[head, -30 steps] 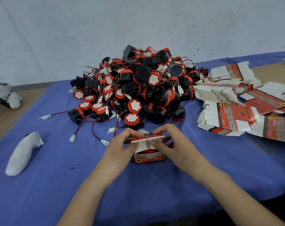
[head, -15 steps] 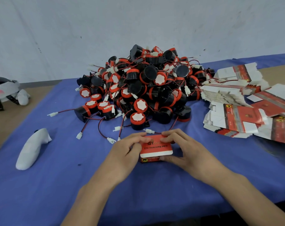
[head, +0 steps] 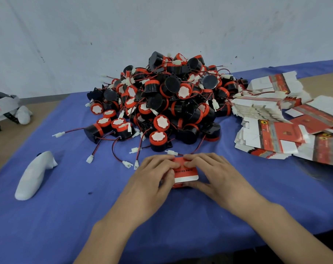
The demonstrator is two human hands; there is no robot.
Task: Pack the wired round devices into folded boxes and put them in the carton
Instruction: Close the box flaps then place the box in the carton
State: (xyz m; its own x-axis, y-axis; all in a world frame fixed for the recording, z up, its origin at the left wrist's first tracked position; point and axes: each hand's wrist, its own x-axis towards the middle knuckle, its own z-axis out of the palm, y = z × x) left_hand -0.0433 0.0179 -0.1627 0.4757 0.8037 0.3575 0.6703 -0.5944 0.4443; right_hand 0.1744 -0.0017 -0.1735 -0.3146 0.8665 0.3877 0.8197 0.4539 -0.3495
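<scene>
Left hand (head: 152, 181), right hand (head: 214, 177) shifted atop box (head: 186, 172) — red cardboard, rounded corners.

Both hands grip 1 small red-and-white box (head: 185, 173) between them on the blue cloth (head: 66, 216). The left hand (head: 152, 180) and right hand (head: 215, 176) curl fingertips onto its top flap, thumbs at its near sides. Just beyond the fingers lies a heap of black-and-red wired round devices (head: 167, 103). Flat box blanks (head: 276, 138) lie right of the right hand, and a white wrapped object (head: 33, 178) lies well left of the left hand.
</scene>
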